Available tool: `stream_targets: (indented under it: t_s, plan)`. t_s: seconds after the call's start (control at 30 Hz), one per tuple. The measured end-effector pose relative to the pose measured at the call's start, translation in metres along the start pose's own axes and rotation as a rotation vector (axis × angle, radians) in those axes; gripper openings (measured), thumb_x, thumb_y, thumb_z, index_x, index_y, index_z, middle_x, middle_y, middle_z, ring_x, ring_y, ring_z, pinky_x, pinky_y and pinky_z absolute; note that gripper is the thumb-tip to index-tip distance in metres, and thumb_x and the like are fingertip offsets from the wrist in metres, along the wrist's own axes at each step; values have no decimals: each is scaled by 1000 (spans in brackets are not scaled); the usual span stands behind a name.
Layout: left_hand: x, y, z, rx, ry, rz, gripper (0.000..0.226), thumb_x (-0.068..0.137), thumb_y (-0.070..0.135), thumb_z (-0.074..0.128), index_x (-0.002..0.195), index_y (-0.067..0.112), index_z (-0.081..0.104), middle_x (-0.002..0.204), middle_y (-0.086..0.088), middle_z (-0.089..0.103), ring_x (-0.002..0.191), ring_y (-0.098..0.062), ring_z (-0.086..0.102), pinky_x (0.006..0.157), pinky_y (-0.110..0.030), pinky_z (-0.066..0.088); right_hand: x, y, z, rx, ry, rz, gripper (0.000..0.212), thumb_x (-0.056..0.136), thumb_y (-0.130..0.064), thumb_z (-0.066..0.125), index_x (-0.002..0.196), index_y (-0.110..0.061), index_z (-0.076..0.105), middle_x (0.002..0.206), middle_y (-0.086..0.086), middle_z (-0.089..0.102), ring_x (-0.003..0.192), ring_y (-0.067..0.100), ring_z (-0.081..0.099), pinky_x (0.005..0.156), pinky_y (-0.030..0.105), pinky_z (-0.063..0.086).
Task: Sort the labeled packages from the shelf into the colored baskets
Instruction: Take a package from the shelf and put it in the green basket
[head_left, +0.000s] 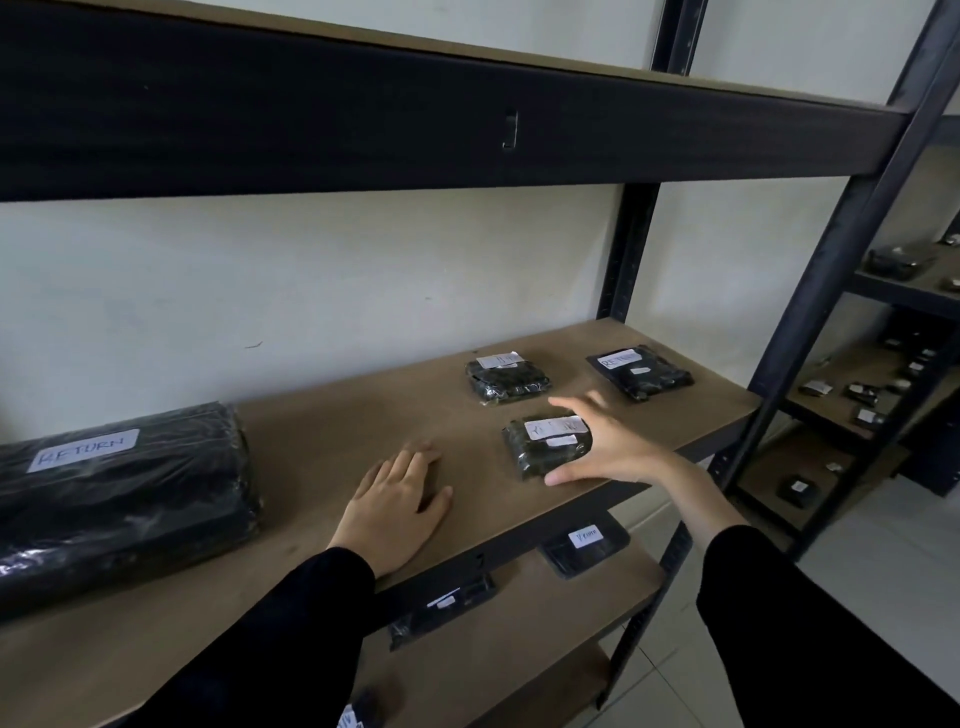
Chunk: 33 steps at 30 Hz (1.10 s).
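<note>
Black sleeves fill the bottom of the frame. The left hand (397, 506) rests flat on the shelf (322, 421); the right hand (610, 444), fingers spread, reaches around the small wrapped package (545, 449) right of centre. It looks light, soft and slippery; grasp its short sides.

**Black wrapped packages on my shelf**

On the brown shelf board (322, 431) I see four dark, plastic-wrapped packages, each with a white label on top. The large long package (119, 493) lies flat at the far left, its label reading RETURN. A small near package (545, 444) sits close to the front edge; its label is blurred, I can't read it. Behind it, nearer the wall, lies a second small package (506, 378), label unreadable. To its right, near the board's end, a flatter package (640, 372) lies turned at an angle, with a label that seems to read RETURN. All four lie apart from one another.
</note>
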<state>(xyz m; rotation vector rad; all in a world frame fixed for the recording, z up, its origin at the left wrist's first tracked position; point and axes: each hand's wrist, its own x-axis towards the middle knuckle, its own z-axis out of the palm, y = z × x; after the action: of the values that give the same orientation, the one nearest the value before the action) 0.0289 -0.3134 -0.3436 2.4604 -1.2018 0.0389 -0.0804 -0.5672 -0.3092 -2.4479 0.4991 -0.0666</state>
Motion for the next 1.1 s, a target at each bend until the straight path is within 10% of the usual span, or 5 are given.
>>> stream_targets:
  t_s: [0.2,0.5,1.1]
  plan:
    - [0,1,0,24,5,-18,74,77,65,12,138,27,30,149,12,29,139,-8,23,116,-26,12,13,-26,37,20,170,-159,90,50,-41,88,127,-27,44,121,-7,23,125,15,30,111,38,30]
    - [-4,3,0,70,71,-140,85,67,66,4,138,26,29,150,11,27,142,-9,17,115,-27,8,15,-47,62,84,420,-345,90,56,-24,89,130,-23,38,132,1,17,107,-11,24,91,-3,21]
    - [-6,3,-6,12,5,-140,56,94,47,35,143,23,25,155,8,18,144,-9,9,116,-28,3,5,-56,67,66,460,-287,95,58,-26,88,136,-27,34,127,-5,28,106,-2,39,89,6,30]
